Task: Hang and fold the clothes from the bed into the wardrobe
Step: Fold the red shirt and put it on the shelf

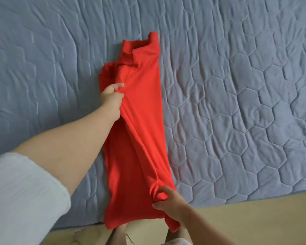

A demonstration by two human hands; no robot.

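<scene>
Folding is in progress on one red shirt [145, 106], which lies as a long narrow strip in the centre of the frame, on the grey-blue quilted bed [237, 82]. Its collar [131, 53] points to the upper part of the frame, and its lower edge hangs a little over the bed edge toward the pale floor [245, 220] at the bottom. The left hand [111, 96], coming from the lower left with a white sleeve [21, 191] pushed up the arm, has its grip closed on a long fold of the cloth at about the middle of the frame. The right hand [170, 204], at the lower centre, pinches the same fold near the hem, so its grip is also closed on the shirt. As I judge it, the sides are already folded in lengthwise and the hands are setting or smoothing the last long fold. The shirt is not yet folded across into a short packet. After that it has to be carried to the wardrobe, which is not visible here. No other clothes and no hanger are seen on this part of the bed, so I cannot say how many pieces are left. I can read no brand, label or writing on the shirt or on the bed cover.
</scene>
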